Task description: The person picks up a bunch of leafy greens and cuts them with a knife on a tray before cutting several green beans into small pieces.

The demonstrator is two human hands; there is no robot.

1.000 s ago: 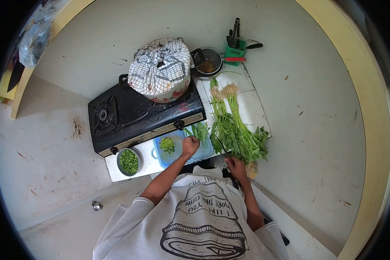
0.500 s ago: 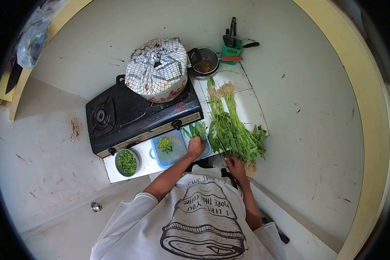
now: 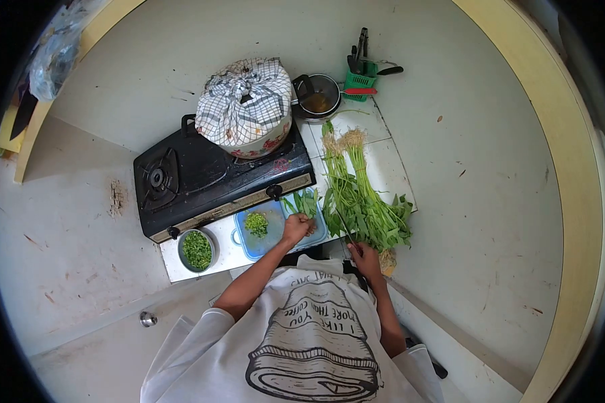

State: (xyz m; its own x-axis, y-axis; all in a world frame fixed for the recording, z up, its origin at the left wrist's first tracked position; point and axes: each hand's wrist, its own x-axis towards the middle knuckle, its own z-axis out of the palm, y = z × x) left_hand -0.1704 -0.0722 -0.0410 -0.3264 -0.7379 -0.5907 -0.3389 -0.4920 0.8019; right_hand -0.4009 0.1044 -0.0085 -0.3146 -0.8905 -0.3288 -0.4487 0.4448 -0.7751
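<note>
My left hand is closed at the near edge of some leafy greens on the blue cutting board; whether it grips them is hard to make out. On the board's left part sits a small heap of chopped greens. My right hand is wrapped round the handle of a knife, whose thin blade points up and left beside the large leafy bunch. That bunch lies with its roots away from me. A round bowl at the left holds more chopped greens.
A black two-burner stove stands behind the board, bearing a large pot wrapped in checked cloth. Behind the bunch are a small pan and a green basket of utensils. Walls rise on both sides.
My left hand has moved slightly left and towards me, and its fingers look turned more to the right. My right hand and the knife have hardly moved.
</note>
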